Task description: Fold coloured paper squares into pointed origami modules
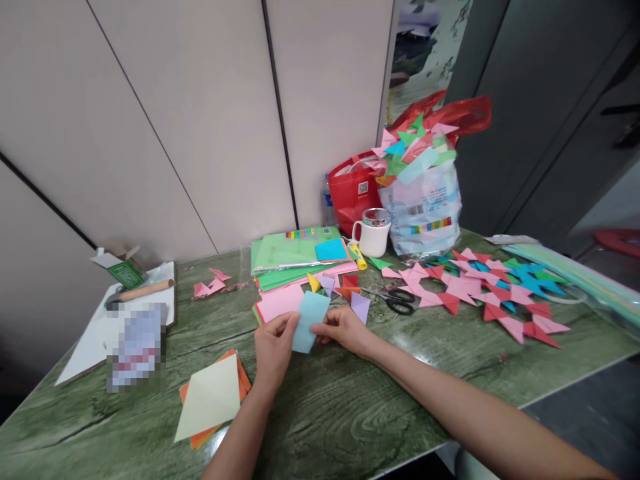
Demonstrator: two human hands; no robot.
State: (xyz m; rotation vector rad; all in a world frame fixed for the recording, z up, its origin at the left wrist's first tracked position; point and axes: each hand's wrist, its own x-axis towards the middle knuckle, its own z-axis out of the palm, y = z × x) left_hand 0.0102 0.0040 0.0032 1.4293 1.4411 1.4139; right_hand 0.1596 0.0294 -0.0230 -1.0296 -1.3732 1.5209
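Note:
Both hands hold a folded light blue paper (310,320) just above the green table (350,413). My left hand (273,347) pinches its left edge, fingers closed on it. My right hand (345,328) grips its right edge the same way. A pink sheet (277,303) lies right behind the paper. Small folded pieces, one purple (360,305), one orange (347,291) and one yellow (313,283), lie beside my right hand.
A stack of coloured sheets (295,257) and a white mug (373,233) stand behind. Black scissors (397,300) lie to the right, then several folded pink, red and blue pieces (480,287). A plastic bag of folded pieces (423,193) stands at the back. Pale yellow and orange sheets (213,397) lie near left.

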